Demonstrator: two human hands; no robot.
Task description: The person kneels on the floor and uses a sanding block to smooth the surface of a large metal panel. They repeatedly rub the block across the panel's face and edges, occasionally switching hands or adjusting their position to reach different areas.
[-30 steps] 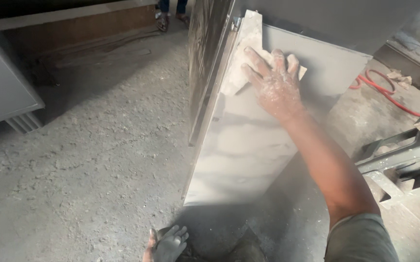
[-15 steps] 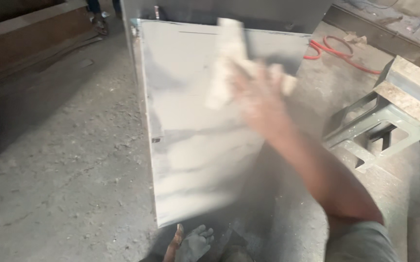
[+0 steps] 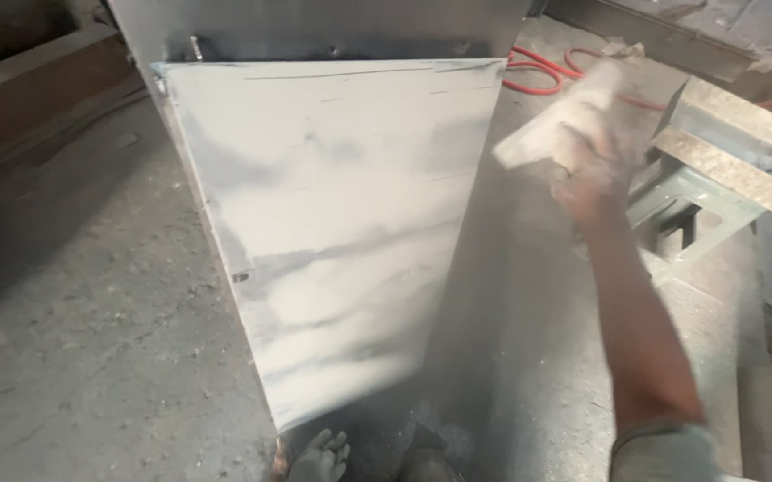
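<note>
Dusty concrete floor surrounds the upright grey, white-smeared metal panel; my right hand clenches a pale sanding block right of it. I'd press flat with even strokes.

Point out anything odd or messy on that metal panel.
The metal panel is unevenly coated: pale dusty patches broken by grey streaks, mostly at its lower half. The right hand holds a dusty pad off its right edge.

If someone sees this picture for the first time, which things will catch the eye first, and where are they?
First comes the tall grey metal panel, standing upright in the middle and smeared with pale dust. At the upper right, the right hand grips a pale sanding block, held off the panel's right edge and blurred. Behind it, a red hose lies on the concrete floor, and dusty bare toes show at the bottom edge.
</note>
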